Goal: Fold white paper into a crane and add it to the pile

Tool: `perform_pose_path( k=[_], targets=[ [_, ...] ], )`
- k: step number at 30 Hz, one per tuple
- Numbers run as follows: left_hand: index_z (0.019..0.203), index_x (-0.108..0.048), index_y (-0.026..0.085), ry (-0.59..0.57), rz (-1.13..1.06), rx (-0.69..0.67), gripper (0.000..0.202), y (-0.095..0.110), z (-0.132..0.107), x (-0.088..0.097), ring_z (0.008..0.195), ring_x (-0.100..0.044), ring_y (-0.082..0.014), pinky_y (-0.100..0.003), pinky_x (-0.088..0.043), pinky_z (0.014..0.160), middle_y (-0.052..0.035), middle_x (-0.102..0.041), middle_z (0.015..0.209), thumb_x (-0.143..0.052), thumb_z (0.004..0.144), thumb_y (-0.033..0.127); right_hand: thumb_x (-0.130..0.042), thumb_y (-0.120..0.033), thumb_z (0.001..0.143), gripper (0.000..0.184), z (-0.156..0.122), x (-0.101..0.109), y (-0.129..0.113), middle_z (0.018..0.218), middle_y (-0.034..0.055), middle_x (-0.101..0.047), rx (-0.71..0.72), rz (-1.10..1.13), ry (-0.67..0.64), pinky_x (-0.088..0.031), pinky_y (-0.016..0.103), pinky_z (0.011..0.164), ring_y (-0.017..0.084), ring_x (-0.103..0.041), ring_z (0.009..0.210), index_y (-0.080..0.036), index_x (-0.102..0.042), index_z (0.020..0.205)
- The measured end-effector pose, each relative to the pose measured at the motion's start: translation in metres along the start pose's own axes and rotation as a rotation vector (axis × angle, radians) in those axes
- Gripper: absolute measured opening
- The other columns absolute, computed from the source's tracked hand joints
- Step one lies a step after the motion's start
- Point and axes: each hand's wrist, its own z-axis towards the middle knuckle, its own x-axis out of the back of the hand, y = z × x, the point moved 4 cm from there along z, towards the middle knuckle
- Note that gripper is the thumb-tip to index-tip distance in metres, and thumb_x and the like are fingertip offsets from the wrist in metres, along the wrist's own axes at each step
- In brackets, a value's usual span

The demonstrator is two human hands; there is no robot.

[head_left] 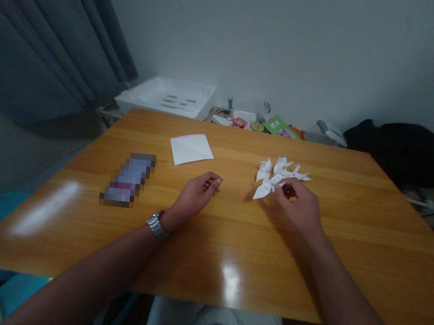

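Note:
My right hand (301, 205) pinches a folded white paper crane (264, 189) between thumb and fingertips, at the near side of a small cluster of similar paper cranes (281, 165). Its pointed end sticks out to the left of my fingers, and the rest is partly hidden by them. My left hand (196, 194) rests on the wooden table (208, 244) with its fingers curled in and nothing visible in them. A sheet of white paper (191, 149) with one perforated edge lies flat beyond my left hand.
A pixelated, phone-like flat object (128, 179) lies on the left of the table. Behind the far edge stand a white plastic tray (165, 95) and a green booklet (281, 126) among small packets. Dark cloth (404, 151) is heaped at the back right.

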Motion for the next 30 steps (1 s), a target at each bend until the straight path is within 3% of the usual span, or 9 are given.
perform_pose_path(
  k=[3, 9, 17, 25, 30],
  targets=[
    [0.100, -0.067, 0.018, -0.018, 0.014, -0.004, 0.038, 0.000, 0.000, -0.002, 0.074, -0.067, -0.0166, -0.025, -0.050, 0.067, -0.0037, -0.072, 0.081, -0.050, 0.100, 0.051, -0.061, -0.040, 0.088, 0.019, 0.007, 0.017, 0.013, 0.077, 0.0056, -0.071, -0.038, -0.183, 0.067, -0.046, 0.032, 0.066, 0.021, -0.063, 0.066, -0.022, -0.065, 0.084],
    [0.099, -0.067, 0.018, -0.025, 0.014, -0.003, 0.037, -0.002, 0.000, -0.003, 0.074, -0.068, -0.0169, -0.025, -0.050, 0.067, -0.0037, -0.072, 0.081, -0.050, 0.100, 0.051, -0.060, -0.036, 0.084, 0.015, 0.013, 0.033, 0.036, 0.075, 0.0073, -0.072, -0.155, -0.466, 0.065, -0.039, 0.032, 0.060, 0.024, -0.064, 0.067, -0.022, -0.066, 0.083],
    [0.096, -0.067, 0.018, -0.034, 0.005, -0.006, 0.035, -0.001, 0.001, -0.004, 0.072, -0.066, -0.0158, -0.024, -0.049, 0.066, -0.0037, -0.072, 0.081, -0.052, 0.099, 0.049, -0.056, -0.039, 0.085, 0.021, 0.017, 0.034, 0.061, 0.079, 0.0078, -0.073, -0.222, -0.510, -0.014, -0.036, 0.032, 0.059, 0.024, -0.063, 0.068, -0.022, -0.068, 0.087],
    [0.095, -0.068, 0.018, -0.039, 0.026, 0.001, 0.037, -0.005, 0.001, -0.004, 0.071, -0.067, -0.0162, -0.025, -0.049, 0.065, -0.0033, -0.072, 0.079, -0.052, 0.099, 0.051, -0.057, -0.044, 0.086, 0.023, 0.017, 0.030, 0.068, 0.079, 0.0066, -0.073, -0.202, -0.450, -0.047, -0.037, 0.031, 0.060, 0.023, -0.064, 0.069, -0.022, -0.066, 0.088],
    [0.094, -0.068, 0.018, -0.046, 0.039, 0.008, 0.037, -0.008, 0.002, -0.005, 0.072, -0.068, -0.0162, -0.025, -0.049, 0.066, -0.0028, -0.072, 0.079, -0.051, 0.099, 0.051, -0.060, -0.052, 0.086, 0.033, 0.017, 0.032, 0.065, 0.074, 0.0032, -0.065, -0.230, -0.440, -0.004, -0.035, 0.030, 0.058, 0.022, -0.058, 0.065, -0.022, -0.062, 0.101]
  ],
)
